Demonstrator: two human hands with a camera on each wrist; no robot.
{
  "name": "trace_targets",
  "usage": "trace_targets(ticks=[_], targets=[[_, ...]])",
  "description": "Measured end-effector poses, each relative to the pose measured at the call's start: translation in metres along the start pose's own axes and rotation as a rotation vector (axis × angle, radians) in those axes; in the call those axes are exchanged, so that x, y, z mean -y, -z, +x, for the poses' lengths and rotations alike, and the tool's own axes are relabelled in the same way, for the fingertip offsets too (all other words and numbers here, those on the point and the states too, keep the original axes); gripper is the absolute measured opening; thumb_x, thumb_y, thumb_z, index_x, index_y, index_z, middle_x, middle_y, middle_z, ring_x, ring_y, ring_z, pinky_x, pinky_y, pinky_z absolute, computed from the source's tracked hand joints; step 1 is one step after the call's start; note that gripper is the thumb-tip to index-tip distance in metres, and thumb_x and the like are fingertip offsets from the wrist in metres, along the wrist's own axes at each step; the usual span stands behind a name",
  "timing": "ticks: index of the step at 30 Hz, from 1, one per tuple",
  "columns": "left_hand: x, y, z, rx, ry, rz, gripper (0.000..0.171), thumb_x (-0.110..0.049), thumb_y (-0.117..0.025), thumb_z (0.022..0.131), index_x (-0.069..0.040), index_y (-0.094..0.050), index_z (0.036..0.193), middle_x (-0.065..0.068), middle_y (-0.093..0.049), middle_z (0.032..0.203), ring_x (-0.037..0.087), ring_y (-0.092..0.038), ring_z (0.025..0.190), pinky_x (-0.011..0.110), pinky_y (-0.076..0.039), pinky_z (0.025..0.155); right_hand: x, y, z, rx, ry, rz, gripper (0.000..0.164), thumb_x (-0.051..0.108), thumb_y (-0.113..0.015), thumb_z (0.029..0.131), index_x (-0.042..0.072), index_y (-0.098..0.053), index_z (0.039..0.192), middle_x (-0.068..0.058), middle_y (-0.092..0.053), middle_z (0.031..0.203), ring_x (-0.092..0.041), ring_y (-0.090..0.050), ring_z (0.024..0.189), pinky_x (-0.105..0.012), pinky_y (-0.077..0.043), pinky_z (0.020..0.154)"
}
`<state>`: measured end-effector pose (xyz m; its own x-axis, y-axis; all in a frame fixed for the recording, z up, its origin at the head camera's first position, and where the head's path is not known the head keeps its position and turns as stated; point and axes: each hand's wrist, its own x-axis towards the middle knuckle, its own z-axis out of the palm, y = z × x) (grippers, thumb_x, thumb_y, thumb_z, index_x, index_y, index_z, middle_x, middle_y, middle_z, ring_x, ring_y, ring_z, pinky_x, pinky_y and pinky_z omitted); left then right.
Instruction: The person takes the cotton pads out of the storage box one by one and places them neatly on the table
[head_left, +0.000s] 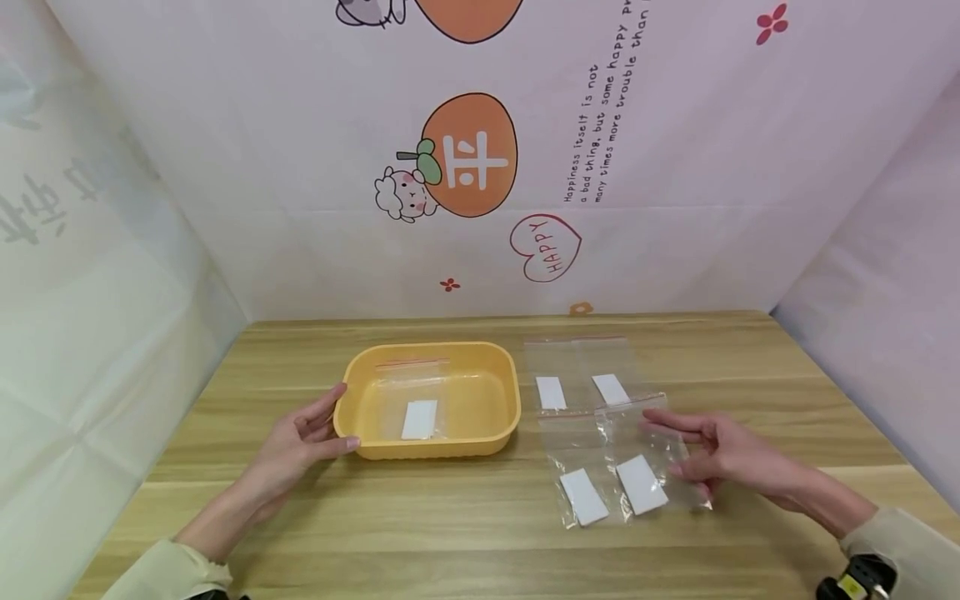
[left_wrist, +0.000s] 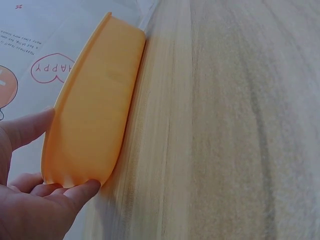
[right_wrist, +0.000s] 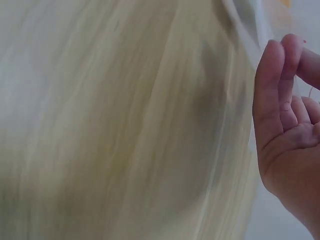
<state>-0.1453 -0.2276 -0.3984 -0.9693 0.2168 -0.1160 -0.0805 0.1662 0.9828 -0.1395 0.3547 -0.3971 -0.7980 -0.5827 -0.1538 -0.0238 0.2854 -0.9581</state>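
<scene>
My left hand (head_left: 296,446) grips the left end of a yellow plastic tray (head_left: 435,450), thumb and fingers spread along its wall. In the left wrist view the fingers press the tray's side (left_wrist: 95,110). Inside the tray lies a clear zip bag (head_left: 390,408) with a white card (head_left: 418,419). My right hand (head_left: 731,458) holds the right edge of another clear zip bag (head_left: 675,450), which contains a white card (head_left: 641,485). In the right wrist view the right hand (right_wrist: 285,110) shows beside the clear film; the fingertip contact is partly hidden.
Right of the tray lie more clear zip bags with white cards, one at the front (head_left: 583,497) and two behind (head_left: 551,392). They lie close together, partly overlapping. A wooden table (head_left: 450,533) bears everything, with a printed cloth (head_left: 315,250) behind and at the sides.
</scene>
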Motion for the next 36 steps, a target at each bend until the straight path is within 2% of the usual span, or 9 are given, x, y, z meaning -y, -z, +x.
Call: trace_targets(ticks=[5,8,10,12,27,30,32,34,36], targets=[[0.0,-0.001,0.0,-0.003,-0.002,-0.007,0.09,-0.007,-0.077,0.096,-0.003,-0.021,0.167,0.017,-0.018,0.172,0.036,-0.028,0.153,0.017,-0.041,0.105,-0.006,0.002,-0.001,-0.051,0.019,-0.139,0.087,0.003,-0.079,0.092,-0.003,-0.031,0.163,-0.003,-0.059,0.151,-0.019,-0.065,0.056,-0.037,-0.059,0.05],[0.0,-0.001,0.0,-0.002,0.0,-0.009,0.09,-0.006,-0.076,0.097,-0.003,-0.021,0.167,0.017,-0.018,0.172,0.036,-0.028,0.153,0.017,-0.042,0.105,-0.009,0.002,-0.001,-0.073,0.025,-0.185,0.087,0.005,-0.082,0.089,-0.003,-0.035,0.162,-0.011,-0.077,0.103,-0.02,-0.064,0.051,-0.039,-0.058,0.047],[-0.001,-0.001,0.0,-0.002,0.003,-0.009,0.09,-0.006,-0.076,0.097,-0.003,-0.021,0.167,0.017,-0.018,0.172,0.036,-0.027,0.154,0.017,-0.041,0.105,-0.01,0.002,-0.002,-0.078,0.029,-0.2,0.087,0.006,-0.083,0.089,-0.006,-0.035,0.16,-0.012,-0.069,0.072,-0.018,-0.062,0.049,-0.039,-0.057,0.045],[-0.001,-0.001,0.0,-0.002,0.006,-0.007,0.09,-0.007,-0.077,0.097,-0.004,-0.021,0.167,0.017,-0.018,0.172,0.036,-0.027,0.154,0.017,-0.041,0.106,-0.011,0.002,-0.001,-0.081,0.016,-0.209,0.088,0.007,-0.084,0.088,-0.007,-0.035,0.16,-0.012,-0.059,0.055,-0.016,-0.061,0.048,-0.04,-0.057,0.044],[0.001,0.001,0.0,0.001,0.002,0.003,0.091,-0.008,-0.078,0.096,-0.005,-0.022,0.167,0.016,-0.018,0.172,0.036,-0.029,0.153,0.021,-0.04,0.108,-0.018,0.004,-0.006,-0.144,0.043,-0.31,0.083,0.01,-0.086,0.088,-0.01,-0.041,0.155,-0.014,-0.046,0.048,-0.004,-0.045,0.039,-0.03,-0.046,0.035],[0.001,0.001,0.0,0.002,0.004,0.005,0.09,-0.009,-0.078,0.097,-0.006,-0.022,0.168,0.016,-0.018,0.172,0.037,-0.028,0.153,0.022,-0.04,0.109,-0.018,0.002,-0.007,-0.181,0.029,-0.387,0.081,0.014,-0.087,0.088,-0.01,-0.046,0.153,-0.017,-0.06,0.059,-0.001,-0.044,0.039,-0.029,-0.046,0.035],[0.001,0.001,0.0,0.002,0.008,0.006,0.09,-0.01,-0.078,0.097,-0.007,-0.022,0.168,0.016,-0.018,0.172,0.037,-0.028,0.154,0.023,-0.04,0.11,-0.017,0.001,-0.007,-0.208,0.021,-0.442,0.081,0.017,-0.089,0.087,-0.01,-0.048,0.151,-0.029,-0.073,0.093,-0.001,-0.044,0.039,-0.03,-0.046,0.035],[0.0,0.001,0.0,0.002,0.013,0.006,0.09,-0.011,-0.077,0.097,-0.007,-0.022,0.168,0.015,-0.018,0.173,0.037,-0.027,0.154,0.023,-0.039,0.11,-0.016,0.0,-0.007,-0.231,0.02,-0.484,0.08,0.018,-0.089,0.086,-0.01,-0.051,0.15,-0.038,-0.062,0.13,-0.002,-0.044,0.039,-0.03,-0.046,0.036],[0.0,0.001,0.0,0.0,0.019,0.006,0.09,-0.011,-0.077,0.098,-0.008,-0.022,0.168,0.014,-0.017,0.173,0.036,-0.026,0.154,0.023,-0.039,0.11,-0.014,-0.002,-0.008,-0.246,0.022,-0.503,0.079,0.019,-0.09,0.085,-0.009,-0.052,0.149,-0.04,-0.049,0.145,-0.003,-0.044,0.039,-0.03,-0.047,0.036]])
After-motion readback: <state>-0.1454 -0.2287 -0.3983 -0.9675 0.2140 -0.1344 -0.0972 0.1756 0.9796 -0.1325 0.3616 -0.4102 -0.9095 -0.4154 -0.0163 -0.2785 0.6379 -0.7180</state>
